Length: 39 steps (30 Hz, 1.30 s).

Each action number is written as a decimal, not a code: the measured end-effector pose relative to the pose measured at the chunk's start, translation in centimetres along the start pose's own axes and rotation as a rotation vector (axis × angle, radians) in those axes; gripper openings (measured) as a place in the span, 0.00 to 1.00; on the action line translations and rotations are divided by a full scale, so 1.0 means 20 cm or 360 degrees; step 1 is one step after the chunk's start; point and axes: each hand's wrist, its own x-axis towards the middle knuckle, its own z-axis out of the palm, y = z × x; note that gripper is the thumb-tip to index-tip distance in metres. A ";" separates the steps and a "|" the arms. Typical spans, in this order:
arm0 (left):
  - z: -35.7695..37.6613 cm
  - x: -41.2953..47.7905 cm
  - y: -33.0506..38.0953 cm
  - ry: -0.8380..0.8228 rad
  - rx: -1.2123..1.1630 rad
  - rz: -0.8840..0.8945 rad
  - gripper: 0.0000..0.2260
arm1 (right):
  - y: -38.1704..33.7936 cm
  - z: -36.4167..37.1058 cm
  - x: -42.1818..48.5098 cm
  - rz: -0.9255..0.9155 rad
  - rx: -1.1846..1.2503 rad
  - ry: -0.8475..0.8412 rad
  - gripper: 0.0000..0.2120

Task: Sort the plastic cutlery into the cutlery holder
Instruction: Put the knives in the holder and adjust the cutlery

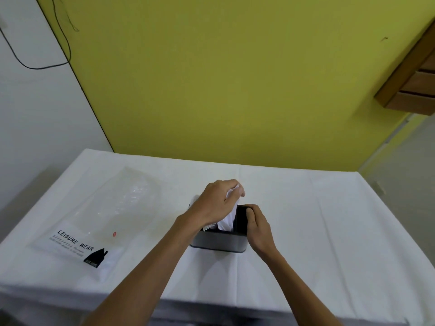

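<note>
A grey cutlery holder [219, 242] with a dark inside stands near the middle of the white-covered table [317, 231]. White plastic cutlery [227, 221] stands bunched inside it. My left hand [217, 203] is above the holder, its fingers curled round the tops of the white cutlery. My right hand [257, 228] grips the holder's right rim, thumb on the edge. Which pieces of cutlery the bunch holds is too blurred to tell.
A clear plastic bag [98, 220] printed "LEISURE WEAR" lies flat on the table's left part. A yellow wall runs behind the table's far edge. A wooden drawer unit [414, 83] hangs at the upper right. The table's front edge is close to me.
</note>
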 end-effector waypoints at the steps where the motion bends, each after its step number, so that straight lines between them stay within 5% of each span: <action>1: -0.02 0.00 -0.02 -0.0022 0.0123 0.0021 0.11 | 0.00 0.00 0.00 0.0004 0.0008 0.0016 0.13; 7: 0.05 0.00 -0.02 0.0045 0.0516 -0.0113 0.08 | 0.02 0.04 0.01 0.0021 0.0057 0.0099 0.14; 17: 0.04 -0.09 -0.09 -0.0312 0.0846 -0.0059 0.32 | 0.00 0.03 -0.01 -0.0001 0.0230 0.0077 0.15; 21: 0.11 -0.05 -0.09 -0.0163 0.0794 -0.0092 0.33 | 0.01 0.04 -0.01 -0.0034 0.0222 0.0079 0.14; 26: 0.08 -0.04 -0.11 -0.0425 0.0902 -0.0124 0.36 | 0.01 0.03 -0.01 -0.0052 0.0223 0.0068 0.15; 39: 0.16 -0.10 -0.15 0.0128 0.0793 0.0049 0.37 | 0.01 0.03 -0.01 -0.0067 0.0176 0.0056 0.14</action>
